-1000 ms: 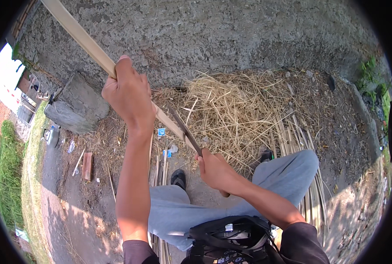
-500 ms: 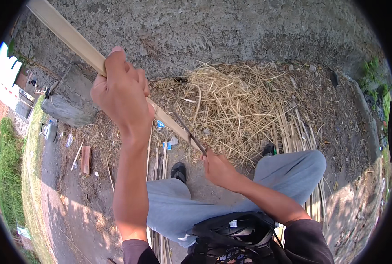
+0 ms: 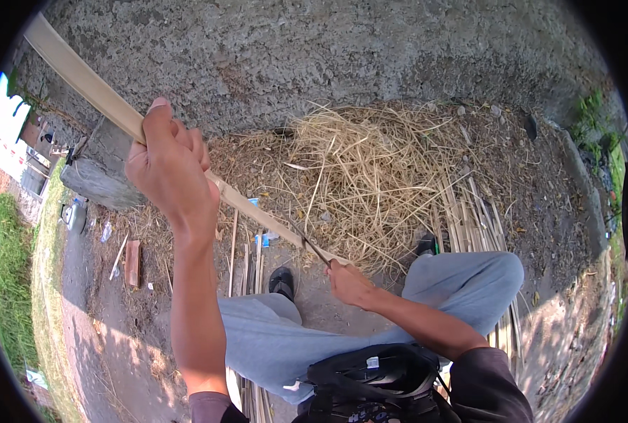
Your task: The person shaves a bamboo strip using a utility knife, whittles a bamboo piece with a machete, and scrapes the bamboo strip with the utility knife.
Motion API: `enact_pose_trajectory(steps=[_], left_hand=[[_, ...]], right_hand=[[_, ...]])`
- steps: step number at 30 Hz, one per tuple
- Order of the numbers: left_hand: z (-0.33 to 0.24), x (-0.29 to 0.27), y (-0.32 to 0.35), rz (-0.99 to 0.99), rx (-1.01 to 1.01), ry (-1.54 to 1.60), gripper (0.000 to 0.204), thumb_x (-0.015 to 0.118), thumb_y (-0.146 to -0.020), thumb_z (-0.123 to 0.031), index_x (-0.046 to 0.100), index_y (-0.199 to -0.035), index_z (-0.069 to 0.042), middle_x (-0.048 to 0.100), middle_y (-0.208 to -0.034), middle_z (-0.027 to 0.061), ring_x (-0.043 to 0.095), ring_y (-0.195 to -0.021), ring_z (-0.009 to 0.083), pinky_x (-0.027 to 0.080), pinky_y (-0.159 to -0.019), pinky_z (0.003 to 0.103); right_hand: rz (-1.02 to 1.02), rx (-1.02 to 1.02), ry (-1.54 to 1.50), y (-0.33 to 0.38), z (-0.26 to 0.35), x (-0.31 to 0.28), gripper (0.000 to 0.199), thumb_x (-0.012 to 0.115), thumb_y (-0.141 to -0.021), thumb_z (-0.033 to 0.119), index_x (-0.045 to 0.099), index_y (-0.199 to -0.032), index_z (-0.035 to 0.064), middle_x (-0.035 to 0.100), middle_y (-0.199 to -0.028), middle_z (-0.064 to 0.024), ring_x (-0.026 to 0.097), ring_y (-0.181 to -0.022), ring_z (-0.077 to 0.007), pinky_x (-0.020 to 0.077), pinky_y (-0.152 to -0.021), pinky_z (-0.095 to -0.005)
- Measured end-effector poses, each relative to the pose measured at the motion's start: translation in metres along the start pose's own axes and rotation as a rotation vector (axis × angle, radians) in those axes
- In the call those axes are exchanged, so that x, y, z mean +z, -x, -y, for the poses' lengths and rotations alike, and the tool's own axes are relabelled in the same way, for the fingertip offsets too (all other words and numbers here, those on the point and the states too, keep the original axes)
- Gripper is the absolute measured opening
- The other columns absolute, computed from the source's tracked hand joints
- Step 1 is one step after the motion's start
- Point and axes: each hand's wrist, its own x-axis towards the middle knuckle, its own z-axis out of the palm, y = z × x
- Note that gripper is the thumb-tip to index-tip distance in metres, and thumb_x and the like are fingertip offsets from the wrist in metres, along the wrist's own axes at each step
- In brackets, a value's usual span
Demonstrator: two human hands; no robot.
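We hold a dark blade (image 3: 315,249) across a pale strip (image 3: 257,217).
Our left hand (image 3: 175,169) wraps round the strip; our right hand (image 3: 349,284) curls closed on the blade's near end.

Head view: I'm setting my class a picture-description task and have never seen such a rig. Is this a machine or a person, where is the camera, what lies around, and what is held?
There is no machine: these are a person's two bare hands. Every picture comes from one wide camera worn on the head, looking down, so straight edges bend near the rim and the person's trousers show below.

The left hand grips a long pale strip. The right hand holds a dark blade, which appears to lie across the strip.

On the ground are a pile of thin, straw-coloured strands, loose strips and a reddish block. A rough grey wall stands behind.
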Motion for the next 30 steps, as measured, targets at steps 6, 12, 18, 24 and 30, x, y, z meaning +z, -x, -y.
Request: enact_pose_trajectory(steps=[6, 12, 18, 24, 30], left_hand=[[-0.015, -0.022, 0.000, -0.072, 0.007, -0.005, 0.043, 0.057, -0.091, -0.016, 0.028, -0.060, -0.016, 0.020, -0.051, -0.0055, 0.017, -0.043, 0.0050, 0.011, -0.041, 0.027], [-0.006, -0.011, -0.003, -0.102, 0.008, -0.008, 0.044, 0.057, -0.091, -0.016, 0.027, -0.060, -0.017, 0.019, -0.051, -0.0059, 0.015, -0.043, 0.0052, 0.010, -0.041, 0.027], [-0.019, -0.018, 0.011, -0.054, 0.000, -0.016, 0.045, 0.055, -0.092, -0.018, 0.026, -0.059, -0.016, 0.019, -0.050, -0.0055, 0.015, -0.043, 0.0052, 0.010, -0.041, 0.028], [-0.015, -0.013, 0.015, 0.054, -0.042, 0.099, 0.045, 0.056, -0.093, -0.020, 0.025, -0.060, -0.017, 0.017, -0.051, -0.0059, 0.013, -0.043, 0.0052, 0.009, -0.041, 0.027], [-0.013, -0.031, 0.001, -0.099, 0.013, 0.028, 0.049, 0.056, -0.095, -0.022, 0.022, -0.060, -0.018, 0.016, -0.052, -0.0065, 0.011, -0.044, 0.0044, 0.007, -0.041, 0.027]], right_hand=[[0.031, -0.075, -0.115, 0.021, 0.036, -0.014, 0.028, 0.042, -0.098, 0.020, 0.048, -0.111, -0.0042, 0.064, -0.086, -0.0318, 0.061, -0.083, -0.0527, 0.0477, -0.075, -0.0575], [0.054, 0.023, 0.066, 0.005, -0.034, 0.020, 0.021, 0.042, -0.095, 0.015, 0.048, -0.104, -0.0028, 0.062, -0.074, -0.0318, 0.063, -0.072, -0.0505, 0.0494, -0.066, -0.0579], [-0.024, -0.045, -0.105, 0.010, 0.011, 0.008, 0.019, 0.046, -0.092, 0.011, 0.050, -0.101, -0.0039, 0.062, -0.077, -0.0339, 0.064, -0.080, -0.0482, 0.0514, -0.070, -0.0546], [0.036, 0.168, 0.136, -0.006, -0.151, 0.069, 0.027, 0.042, -0.096, 0.019, 0.053, -0.107, -0.0035, 0.063, -0.084, -0.0320, 0.063, -0.082, -0.0498, 0.0503, -0.076, -0.0556], [0.015, 0.052, -0.023, -0.009, -0.039, 0.029, 0.032, 0.039, -0.100, 0.026, 0.049, -0.111, -0.0024, 0.061, -0.080, -0.0343, 0.062, -0.078, -0.0516, 0.0497, -0.071, -0.0583]])
